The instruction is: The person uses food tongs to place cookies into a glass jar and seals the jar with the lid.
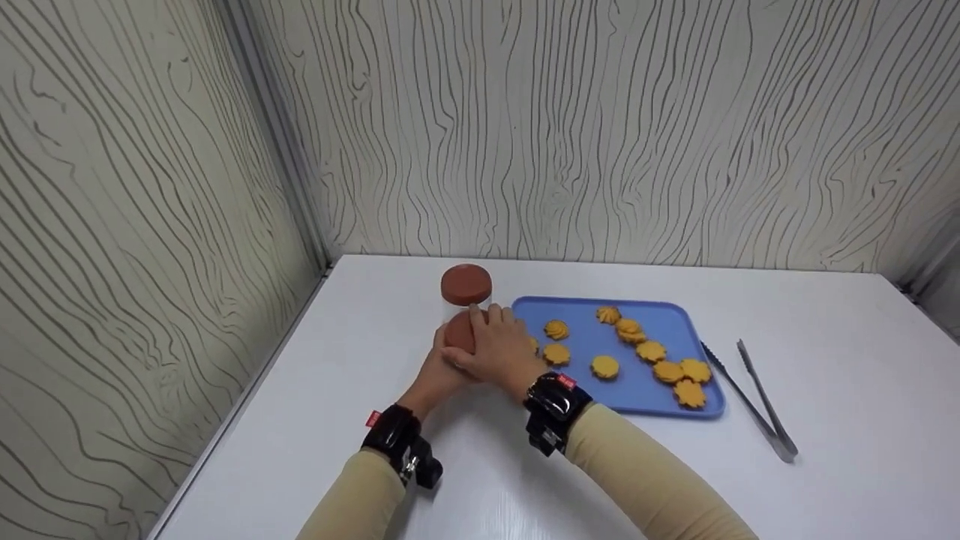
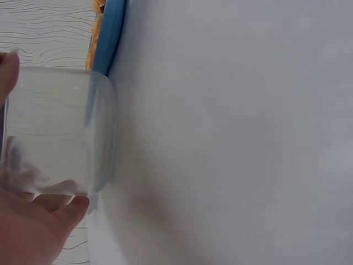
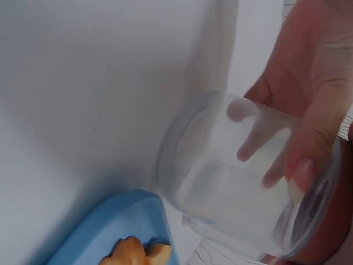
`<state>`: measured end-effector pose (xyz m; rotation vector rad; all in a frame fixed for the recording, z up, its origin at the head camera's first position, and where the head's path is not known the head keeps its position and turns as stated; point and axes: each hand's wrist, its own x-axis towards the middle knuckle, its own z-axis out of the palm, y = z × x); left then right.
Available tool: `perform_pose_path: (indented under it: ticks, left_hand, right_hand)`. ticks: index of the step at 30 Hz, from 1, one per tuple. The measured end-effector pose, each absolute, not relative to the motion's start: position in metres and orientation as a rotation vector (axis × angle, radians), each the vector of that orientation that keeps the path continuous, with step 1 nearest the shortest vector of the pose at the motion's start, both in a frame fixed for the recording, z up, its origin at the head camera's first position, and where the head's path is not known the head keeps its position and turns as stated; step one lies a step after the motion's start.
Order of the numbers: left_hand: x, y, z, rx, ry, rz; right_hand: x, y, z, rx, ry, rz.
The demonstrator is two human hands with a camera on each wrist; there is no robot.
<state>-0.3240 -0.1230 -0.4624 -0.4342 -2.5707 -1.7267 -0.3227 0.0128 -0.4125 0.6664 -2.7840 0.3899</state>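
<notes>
A clear jar (image 3: 215, 187) with a reddish-brown lid (image 1: 460, 334) is held left of the blue tray. My left hand (image 1: 437, 377) grips the jar's body, with its thumb on one side and its fingers round the other in the right wrist view. Over the lid lies my right hand (image 1: 504, 346), its fingers and thumb curled round the lid's edge. Through the transparent wall of the jar (image 2: 52, 110) in the left wrist view, I see no contents. The lid's near side is partly covered by the right hand.
Just behind stands a second clear jar with a reddish-brown lid (image 1: 466, 285). To the right, a blue tray (image 1: 574, 390) bears several yellow flower-shaped cookies (image 1: 651, 351). Metal tongs (image 1: 776, 431) lie spread beyond the tray. Wood-patterned walls (image 1: 555, 135) border the white table (image 1: 315, 360).
</notes>
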Motion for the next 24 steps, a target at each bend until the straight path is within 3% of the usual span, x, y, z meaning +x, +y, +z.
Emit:
perform_pose_path:
  ticks: [16,24]
  left_hand:
    - [-0.326,-0.123,-0.462,-0.548,-2.497,-1.841]
    - [-0.327,-0.121,-0.461,-0.426,-2.596,-1.775]
  right_hand:
    - [-0.338,0.032,-0.394,1.015,-2.823,0.257]
    - [-0.333,0.019,-0.394,0.852,-2.937,0.382]
